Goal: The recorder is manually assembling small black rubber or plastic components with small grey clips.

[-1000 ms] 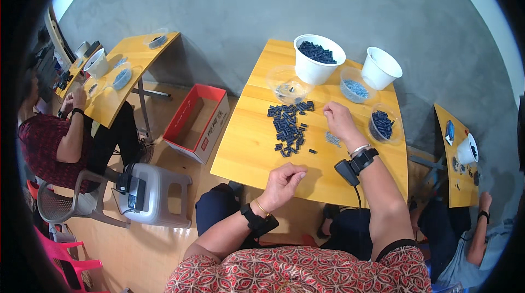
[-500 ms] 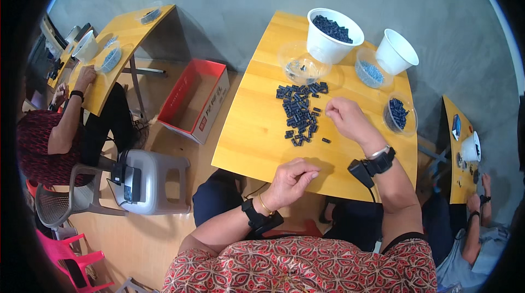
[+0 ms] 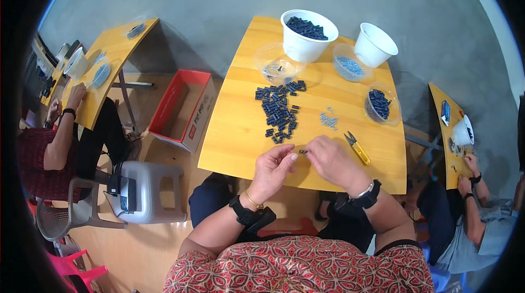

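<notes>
small black piece [image 3: 302,152]: over table [image 3: 229,140], near its close edge | right hand [image 3: 331,163]: pinched on it | left hand [image 3: 273,168]: just beside, fingers curled, contents unclear | handling: light pinch, steady wrists should help | farther: black pile [image 3: 278,111], metal pins [image 3: 328,120], yellow snips [image 3: 358,149]

- tabletop [image 3: 229,148] mid-frame: yellow-brown, looks like wood, pretty smooth with a soft sheen
- little black pieces [image 3: 277,113] heaped near the centre: hard plastic by the look of it, slight shine
- tiny pins [image 3: 328,120] right of those: silvery grey, metal-looking
- snips [image 3: 360,152] further right: yellow handle looks plastic, dark metal blades
- white tubs [image 3: 302,50], top centre: smooth, kinda glossy plastic
- clear bowls around there [image 3: 391,121]: thin shiny see-through plastic
- wall [image 3: 219,14] up top: matt, cement-like
- patterned shirt [image 3: 295,263], bottom: soft matt cloth
</notes>
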A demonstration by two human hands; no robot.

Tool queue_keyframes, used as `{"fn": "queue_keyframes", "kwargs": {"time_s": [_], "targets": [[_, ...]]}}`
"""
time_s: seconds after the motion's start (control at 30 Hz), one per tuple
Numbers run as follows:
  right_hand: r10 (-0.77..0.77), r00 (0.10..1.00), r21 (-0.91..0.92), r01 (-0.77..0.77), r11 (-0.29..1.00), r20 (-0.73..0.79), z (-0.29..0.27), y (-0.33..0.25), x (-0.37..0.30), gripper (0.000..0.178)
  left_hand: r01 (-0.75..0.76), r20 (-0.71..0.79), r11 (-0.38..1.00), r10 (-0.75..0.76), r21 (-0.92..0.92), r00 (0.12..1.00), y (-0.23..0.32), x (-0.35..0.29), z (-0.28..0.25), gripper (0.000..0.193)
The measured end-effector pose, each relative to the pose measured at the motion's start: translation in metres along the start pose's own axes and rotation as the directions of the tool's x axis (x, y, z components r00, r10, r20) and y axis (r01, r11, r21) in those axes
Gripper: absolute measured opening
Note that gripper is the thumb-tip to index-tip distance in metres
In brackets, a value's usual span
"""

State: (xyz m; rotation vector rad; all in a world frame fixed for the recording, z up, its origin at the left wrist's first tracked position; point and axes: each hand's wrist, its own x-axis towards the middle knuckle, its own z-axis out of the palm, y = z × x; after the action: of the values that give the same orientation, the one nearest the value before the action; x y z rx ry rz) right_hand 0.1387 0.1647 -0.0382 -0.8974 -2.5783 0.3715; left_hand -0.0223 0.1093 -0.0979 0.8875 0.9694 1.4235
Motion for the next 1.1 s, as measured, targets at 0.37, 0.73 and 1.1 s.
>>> {"fn": "queue_keyframes", "kwargs": {"time_s": [0.37, 0.73, 1.1], "targets": [[-0.064, 0.998, 0.046, 0.065, 0.997, -0.023, -0.014, 0.014, -0.007, 0.006, 0.038, 0.159, 0.999, -0.043, 0.033, 0.986, 0.001, 0.000, -0.009, 0.011], [0.121, 0.984, -0.027, -0.125, 0.992, -0.134, -0.016, 0.074, 0.010, 0.010, 0.235, 0.320, 0.938, -0.148, -0.255, 0.936, 0.003, -0.002, -0.011, 0.011], [0.020, 0.981, -0.103, -0.041, 0.994, -0.195, -0.011, 0.085, 0.020, 0.012, 0.162, 0.295, 0.976, -0.113, -0.148, 0.949, 0.000, -0.001, -0.009, 0.012]]}}
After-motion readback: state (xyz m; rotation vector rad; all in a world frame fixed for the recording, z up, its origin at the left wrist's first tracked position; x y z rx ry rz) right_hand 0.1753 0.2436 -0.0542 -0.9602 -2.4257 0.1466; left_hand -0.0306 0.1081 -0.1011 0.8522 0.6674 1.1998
